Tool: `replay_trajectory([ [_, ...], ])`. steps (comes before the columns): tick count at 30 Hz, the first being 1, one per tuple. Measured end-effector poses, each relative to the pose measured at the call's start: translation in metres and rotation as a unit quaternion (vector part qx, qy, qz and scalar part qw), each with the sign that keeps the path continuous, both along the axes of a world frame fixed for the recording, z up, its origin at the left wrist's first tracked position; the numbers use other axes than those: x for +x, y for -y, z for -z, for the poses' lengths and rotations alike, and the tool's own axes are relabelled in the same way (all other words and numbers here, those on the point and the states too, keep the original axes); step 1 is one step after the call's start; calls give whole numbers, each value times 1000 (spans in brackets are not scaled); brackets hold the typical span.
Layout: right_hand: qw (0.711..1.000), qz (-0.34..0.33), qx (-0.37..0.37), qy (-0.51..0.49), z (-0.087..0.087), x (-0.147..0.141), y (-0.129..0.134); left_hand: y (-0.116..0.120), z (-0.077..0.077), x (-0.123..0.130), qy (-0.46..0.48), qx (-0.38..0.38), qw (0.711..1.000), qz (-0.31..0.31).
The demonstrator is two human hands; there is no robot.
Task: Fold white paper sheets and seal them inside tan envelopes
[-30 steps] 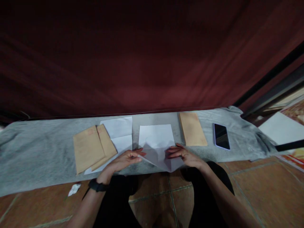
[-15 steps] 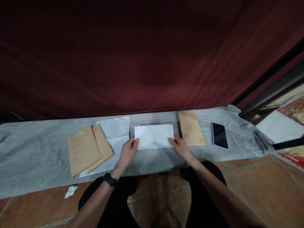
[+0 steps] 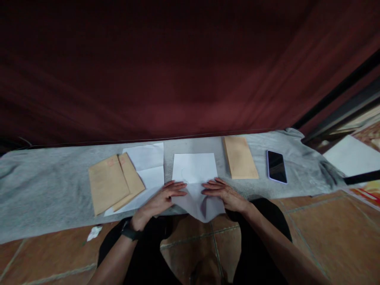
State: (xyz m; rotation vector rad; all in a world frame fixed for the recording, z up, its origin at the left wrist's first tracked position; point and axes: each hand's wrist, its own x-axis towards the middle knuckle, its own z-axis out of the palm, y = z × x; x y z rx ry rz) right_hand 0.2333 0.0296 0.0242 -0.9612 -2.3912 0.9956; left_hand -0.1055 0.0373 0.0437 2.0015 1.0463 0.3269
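left grip (image 3: pixel 179 188) and right grip (image 3: pixel 209 187) both kinda loose, fingers (image 3: pixel 174 189) flat on the paper (image 3: pixel 194 166), two envelopes (image 3: pixel 108 184) beyond the left one, phone (image 3: pixel 277 167) out past the right

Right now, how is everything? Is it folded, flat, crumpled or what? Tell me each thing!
Middle paper, unfolded, creased across, near part bent
Left hand, open, on the middle paper
Right hand, open, likewise
Left paper, unfolded, creased, partly covered
Left brown envelopes, flat, overlapping
Right brown packet, lying flat
Phone, face up, screen dark
Grey cloth, spread out, wrinkled
White scrap, crumpled
Watch, worn
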Motion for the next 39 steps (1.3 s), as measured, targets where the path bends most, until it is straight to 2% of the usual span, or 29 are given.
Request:
replay_trajectory([
  [1, 999, 29, -6, -13, 1, 0, 1, 1, 2, 0, 11, 1, 999, -34],
  [3, 993, 110, -31, -31, 4, 0, 0, 1, 7, 1, 34, -13, 990, -138],
  [6, 970, 236, -55, -13, 11, -3, -9, -2, 13, 6, 53, -31, 959, -276],
  [8, 950, 308, -59, 10, 14, -8, -16, -7, 14, 13, 68, -10, 942, -328],
  [11, 930, 363, -54, 29, 15, -18, -25, -17, 14, 23, 77, 38, 926, -367],
  [15, 917, 394, -27, 59, 14, -26, -30, -26, 14, 31, 45, 78, 915, -393],
  [20, 904, 404, -8, 136, 14, -32, -34, -30, 14, 35, -48, 101, 905, -410],
  [24, 897, 411, -2, 162, 11, -38, -37, -32, 9, 39, -143, 89, 897, -408],
  [30, 877, 411, 23, 246, -1, -45, -38, -44, -13, 49, -297, 36, 875, -381],
  [34, 865, 403, 51, 295, -5, -46, -43, -52, -22, 53, -334, 17, 869, -365],
  [39, 854, 389, 106, 329, 0, -47, -47, -51, -20, 57, -358, 29, 856, -372],
])
